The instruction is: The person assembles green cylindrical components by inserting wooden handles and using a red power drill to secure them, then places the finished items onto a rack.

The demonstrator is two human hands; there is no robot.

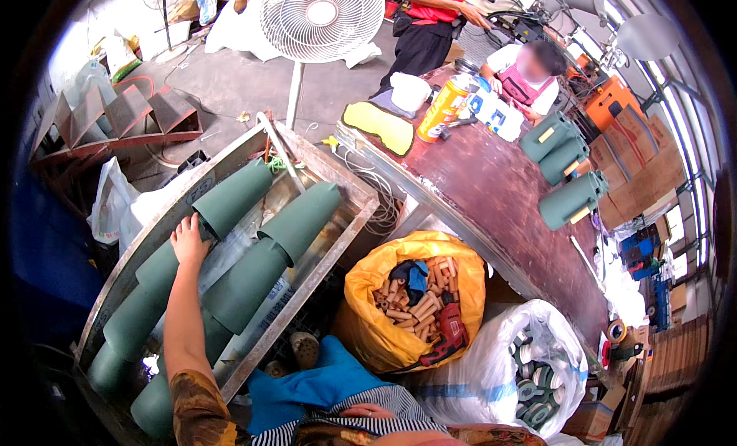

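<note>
Apparently, the left hand point(190, 245) rests where two green tapered tubes meet: the upper tube point(236, 199) just beyond its fingertips, the lower tube point(157, 268) beside the fingers, on their left. The fingers are slightly spread; whether they grip cannot be told. An even hold around the rim, in line with the row, would likely serve best. The palm's underside is hidden; the right hand point(367, 411), well apart, is mostly covered, its finger state unreadable.
</note>
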